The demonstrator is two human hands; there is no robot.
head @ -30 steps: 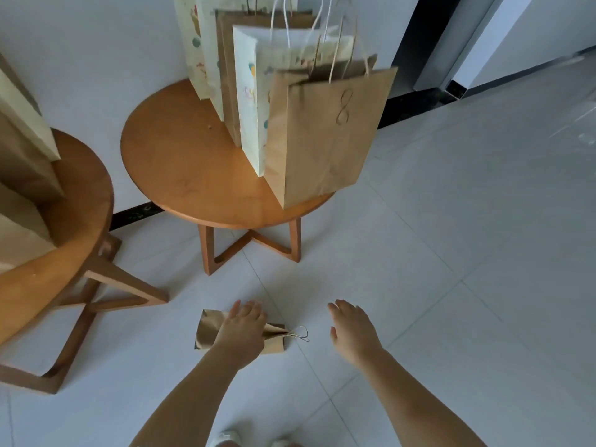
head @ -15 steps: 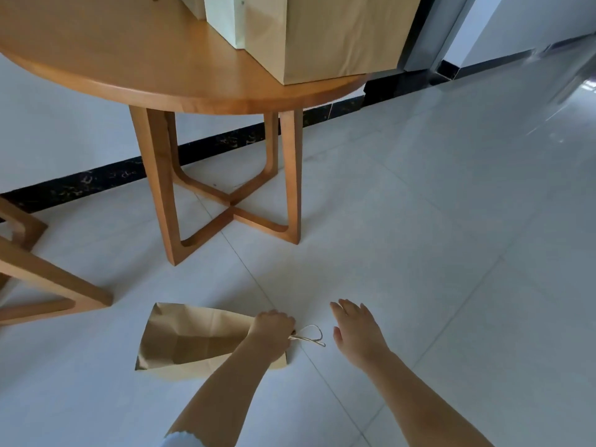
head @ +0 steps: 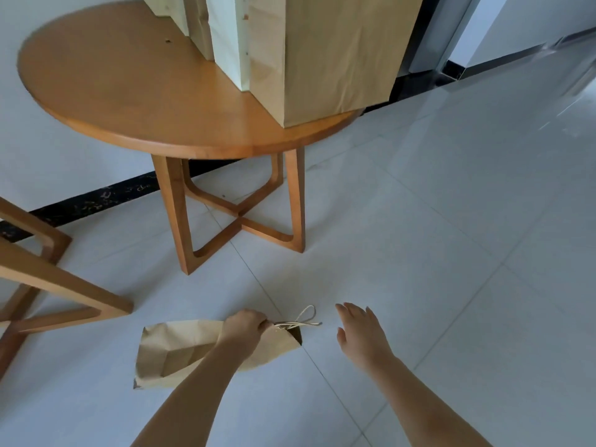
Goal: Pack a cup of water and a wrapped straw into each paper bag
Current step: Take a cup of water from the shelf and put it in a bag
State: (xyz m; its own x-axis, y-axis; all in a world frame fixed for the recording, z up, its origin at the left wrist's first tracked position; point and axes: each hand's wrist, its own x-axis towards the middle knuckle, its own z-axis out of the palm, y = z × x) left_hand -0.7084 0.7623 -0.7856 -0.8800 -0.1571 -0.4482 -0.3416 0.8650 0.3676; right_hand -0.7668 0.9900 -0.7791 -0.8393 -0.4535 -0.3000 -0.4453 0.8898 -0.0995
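Observation:
A brown paper bag (head: 174, 353) lies on its side on the white tiled floor, its mouth and twine handles (head: 301, 321) pointing right. My left hand (head: 246, 329) is closed on the bag's top edge by the handles, lifting that end slightly. My right hand (head: 358, 330) hovers just right of the handles, fingers spread, holding nothing. More paper bags stand on the round wooden table (head: 129, 101): a large brown one (head: 325, 53) in front and a pale green one (head: 229, 37) behind it. No cup or straw is in view.
The table's crossed wooden legs (head: 238, 214) stand right behind the fallen bag. A second wooden table's legs (head: 48, 285) reach in from the left. A black skirting strip (head: 96, 201) runs along the wall. Floor tiles stretch away to the right.
My left hand went from resting on the bag to gripping its top edge. The bag's mouth end has come up a little. My view dipped low, then rose to show the tabletop.

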